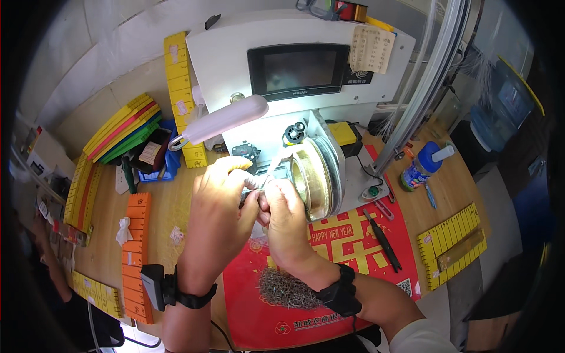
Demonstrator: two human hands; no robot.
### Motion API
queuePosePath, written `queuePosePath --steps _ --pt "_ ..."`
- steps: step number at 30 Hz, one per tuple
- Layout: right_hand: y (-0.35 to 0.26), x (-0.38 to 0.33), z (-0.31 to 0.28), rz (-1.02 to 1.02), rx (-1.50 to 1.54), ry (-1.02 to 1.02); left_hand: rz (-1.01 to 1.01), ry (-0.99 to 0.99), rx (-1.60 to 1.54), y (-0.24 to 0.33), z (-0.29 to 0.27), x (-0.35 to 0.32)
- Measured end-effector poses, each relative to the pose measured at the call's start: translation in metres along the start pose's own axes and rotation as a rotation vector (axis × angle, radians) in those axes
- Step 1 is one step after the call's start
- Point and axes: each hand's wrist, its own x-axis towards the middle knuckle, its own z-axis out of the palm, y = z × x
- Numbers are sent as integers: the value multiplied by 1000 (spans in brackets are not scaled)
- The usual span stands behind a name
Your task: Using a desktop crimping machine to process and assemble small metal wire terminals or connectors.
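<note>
**Red, Yellow and Orange Crowd a Pale Wooden Bench**

A red mat patterned with yellow characters lies on the light wooden table. The white machine carries a black screen and a brass-coloured spool. Yellow ruled strips lie at right, an orange ruled strip at left, beside stacked yellow, red, green and blue boards. A blue bottle has a white cap. Black bands ring both wrists.

Behind hands: winding wheel and lamp are blocking.
Right: black pen is lying across red mat.
Left: orange ruler is bordering bare wood.
</note>
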Motion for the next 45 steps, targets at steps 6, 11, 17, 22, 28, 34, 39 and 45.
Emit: queuePosePath --steps 6,11,17,22,28,34,39,45 --pt "-7 -4 4 38 -21 -24 75 16 98 9 -9 -2" --pt "-15 -13 -6 93 -134 -34 128 79 108 24 3 -16" --pt "-30 -69 -30 114 -169 -155 82 110 -2 59 13 -65" --pt "-80 -96 -69 178 -219 -102 -18 191 -181 66 51 -61" --pt "-189 -55 -177 -533 -474 476 -27 300 -225 49 58 -85" --pt "-253 6 -270 -592 -1228 476 -22 338 -268 47 63 -85" --pt "-261 20 -279 -676 -1156 456 -71 342 -297 40 67 -89" --pt "-214 -31 -148 -689 -318 256 -16 332 -277 41 62 -87"
